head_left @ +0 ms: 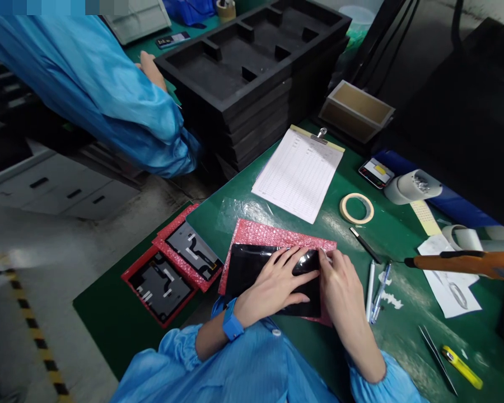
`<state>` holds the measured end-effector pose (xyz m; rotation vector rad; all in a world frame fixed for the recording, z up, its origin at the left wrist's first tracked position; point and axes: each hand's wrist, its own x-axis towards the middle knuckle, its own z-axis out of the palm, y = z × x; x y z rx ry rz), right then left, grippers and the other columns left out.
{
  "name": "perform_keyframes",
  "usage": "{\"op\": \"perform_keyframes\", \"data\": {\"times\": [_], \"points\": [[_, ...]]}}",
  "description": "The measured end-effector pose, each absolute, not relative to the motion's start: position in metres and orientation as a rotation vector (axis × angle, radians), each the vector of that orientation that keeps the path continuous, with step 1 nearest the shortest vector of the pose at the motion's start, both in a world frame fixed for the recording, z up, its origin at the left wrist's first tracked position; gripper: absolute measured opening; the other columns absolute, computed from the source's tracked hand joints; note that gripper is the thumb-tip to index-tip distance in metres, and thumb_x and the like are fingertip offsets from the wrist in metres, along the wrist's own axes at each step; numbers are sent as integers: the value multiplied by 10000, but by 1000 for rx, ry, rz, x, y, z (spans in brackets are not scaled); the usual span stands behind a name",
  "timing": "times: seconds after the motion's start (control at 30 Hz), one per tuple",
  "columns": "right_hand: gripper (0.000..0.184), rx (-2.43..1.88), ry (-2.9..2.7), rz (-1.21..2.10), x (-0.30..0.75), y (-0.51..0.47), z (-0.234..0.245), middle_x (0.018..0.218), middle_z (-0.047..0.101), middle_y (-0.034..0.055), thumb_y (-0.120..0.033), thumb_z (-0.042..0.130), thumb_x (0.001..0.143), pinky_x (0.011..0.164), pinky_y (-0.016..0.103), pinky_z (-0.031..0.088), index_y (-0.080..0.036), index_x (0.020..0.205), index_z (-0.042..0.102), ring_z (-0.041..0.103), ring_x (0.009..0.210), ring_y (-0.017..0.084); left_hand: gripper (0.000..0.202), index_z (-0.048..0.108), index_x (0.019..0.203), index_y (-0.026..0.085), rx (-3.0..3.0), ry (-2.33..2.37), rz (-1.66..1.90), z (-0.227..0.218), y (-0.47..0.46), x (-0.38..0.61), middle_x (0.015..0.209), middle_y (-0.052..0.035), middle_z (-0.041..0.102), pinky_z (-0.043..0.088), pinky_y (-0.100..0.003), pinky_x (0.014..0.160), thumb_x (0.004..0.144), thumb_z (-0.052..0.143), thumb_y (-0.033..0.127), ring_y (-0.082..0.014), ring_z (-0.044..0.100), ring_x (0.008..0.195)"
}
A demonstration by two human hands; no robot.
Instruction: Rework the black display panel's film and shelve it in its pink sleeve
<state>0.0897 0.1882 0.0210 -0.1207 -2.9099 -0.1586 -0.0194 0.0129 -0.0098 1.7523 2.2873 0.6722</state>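
Observation:
A glossy black flat panel (248, 271) lies on a pink bubble-wrap sheet (269, 232) at the near edge of the green table. My left hand (279, 280) rests flat on the panel with its fingers spread, a blue band (232, 321) round the wrist. At the panel's far right corner, my right hand (340, 285) has its fingers bent and pressed together. A small whitish bit shows at those fingertips, too hidden to name. To the left, two grey-and-black panels lie on pink bubble wrap: one panel (189, 246) beside the table edge, the other panel (162, 291) lower down.
A clipboard (300, 173), tape roll (357, 209), pens (376, 294), tweezers (439, 361) and yellow cutter (462, 366) lie on the table. An orange-handled tool (466, 263) juts in from the right. Black trays (256, 67) are stacked behind; a co-worker's blue sleeve (109, 101) is at left.

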Motion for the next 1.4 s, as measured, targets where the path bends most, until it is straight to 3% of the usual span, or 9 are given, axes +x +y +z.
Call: {"op": "perform_keyframes", "data": {"times": [0.23,0.43,0.63,0.77,1.0,1.27,1.4], "points": [[363,33,-2963,-37,99,189,11,1080,677,169,-26,485,1056,822,386,597,-47,1349,697,626,955,284,642,616,1617,278,1737,2243,687,-8,12,-20,1792,-202,479,435,-577,1317,1046,742,543,-367,464,1664],[418,-66,-2962,-9,95,202,9,1184,678,198,-107,430,1103,907,462,595,-100,1441,676,633,1117,338,662,566,1657,346,1730,2253,665,-8,11,-20,1834,-182,415,433,-575,1312,1053,728,562,-356,439,1684],[365,23,-2937,92,100,193,8,1079,674,152,-106,427,1122,815,378,569,-105,1360,704,610,951,277,622,610,1616,304,1716,2239,651,-7,11,-21,1815,-180,449,417,-571,1328,1059,722,555,-350,434,1687],[372,-83,-2872,146,95,205,4,1087,667,162,-131,433,1134,787,387,561,-81,1401,688,615,940,284,680,539,1683,342,1733,2245,637,-7,11,-21,1839,-187,403,422,-578,1321,1061,720,547,-356,418,1697],[317,-40,-2838,380,103,216,11,1116,698,107,-188,470,1176,808,325,621,-171,1369,721,723,967,209,690,548,1681,354,1719,2217,666,-6,12,-22,1843,-188,394,441,-599,1306,1045,747,533,-369,412,1698],[430,42,-2920,136,105,208,-2,1175,724,172,-86,461,1104,787,379,550,-145,1430,734,625,962,266,725,521,1712,364,1721,2190,707,-6,11,-22,1835,-196,409,425,-614,1315,1042,760,506,-380,404,1698],[381,65,-2937,81,108,202,-3,1121,709,161,-128,470,1117,763,370,543,-124,1384,742,595,914,256,632,614,1633,336,1713,2206,696,-6,11,-22,1822,-185,432,431,-590,1315,1044,758,513,-369,423,1687]]}}
